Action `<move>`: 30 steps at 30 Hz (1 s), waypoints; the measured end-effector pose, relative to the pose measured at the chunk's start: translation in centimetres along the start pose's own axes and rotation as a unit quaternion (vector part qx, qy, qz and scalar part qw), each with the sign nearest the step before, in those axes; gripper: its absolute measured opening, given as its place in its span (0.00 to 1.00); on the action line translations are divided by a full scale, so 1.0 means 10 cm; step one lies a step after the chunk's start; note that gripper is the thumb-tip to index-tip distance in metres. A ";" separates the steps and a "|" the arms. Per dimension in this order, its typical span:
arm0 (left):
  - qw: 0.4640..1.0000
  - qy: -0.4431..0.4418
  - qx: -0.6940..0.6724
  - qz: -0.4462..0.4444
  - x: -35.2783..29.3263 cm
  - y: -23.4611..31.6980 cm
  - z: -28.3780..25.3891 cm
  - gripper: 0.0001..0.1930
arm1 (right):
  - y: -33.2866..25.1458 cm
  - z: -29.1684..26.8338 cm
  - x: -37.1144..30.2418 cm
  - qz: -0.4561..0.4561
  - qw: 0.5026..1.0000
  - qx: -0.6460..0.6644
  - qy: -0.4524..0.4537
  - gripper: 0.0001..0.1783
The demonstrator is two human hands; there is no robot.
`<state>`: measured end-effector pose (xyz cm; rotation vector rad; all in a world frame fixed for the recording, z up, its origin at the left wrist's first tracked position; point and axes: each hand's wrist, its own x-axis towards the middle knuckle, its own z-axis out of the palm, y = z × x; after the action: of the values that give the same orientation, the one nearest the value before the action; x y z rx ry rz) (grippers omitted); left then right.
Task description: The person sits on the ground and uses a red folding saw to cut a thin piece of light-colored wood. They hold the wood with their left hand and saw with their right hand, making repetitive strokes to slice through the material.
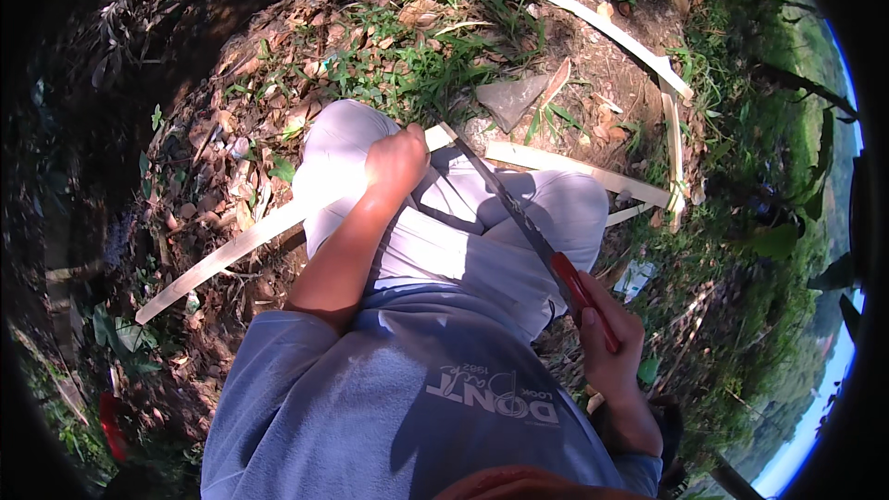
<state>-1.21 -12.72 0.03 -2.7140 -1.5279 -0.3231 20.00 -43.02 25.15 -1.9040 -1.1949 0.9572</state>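
My left hand (398,163) is closed round a pale, flat wooden strip (227,257) near its far end. The strip runs over my left thigh and out past my knee to the lower left. My right hand (613,338) grips the red handle (585,296) of a tool with a long, narrow dark blade (507,199). Whether the blade is a saw or a knife I cannot tell. It slants up and left across my lap, and its tip meets the strip's end, just beyond my left hand.
Ahead of my right knee another wooden strip (579,171) lies on the ground. A long strip (593,17) curves across the far right, touching an upright one (673,143). A flat grey stone (511,100) sits among leaves and grass. Something red (113,426) shows at lower left.
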 end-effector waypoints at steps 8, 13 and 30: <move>0.998 -0.047 -0.024 0.043 -0.18 0.01 0.02 0.11 | 0.37 1.28 1.33 -0.101 0.992 0.041 0.059 0.21; 0.999 -0.040 0.004 0.011 -0.05 -0.01 0.06 0.08 | 0.62 1.88 2.06 -0.116 0.983 0.049 0.133 0.19; 0.999 -0.043 -0.011 0.011 -0.02 -0.02 0.09 0.06 | 0.59 0.97 1.06 -0.104 0.994 0.029 0.024 0.23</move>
<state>-1.30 -12.73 -0.90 -2.7938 -1.5208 -0.2272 17.44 -33.68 13.02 -1.7079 -1.2939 0.8215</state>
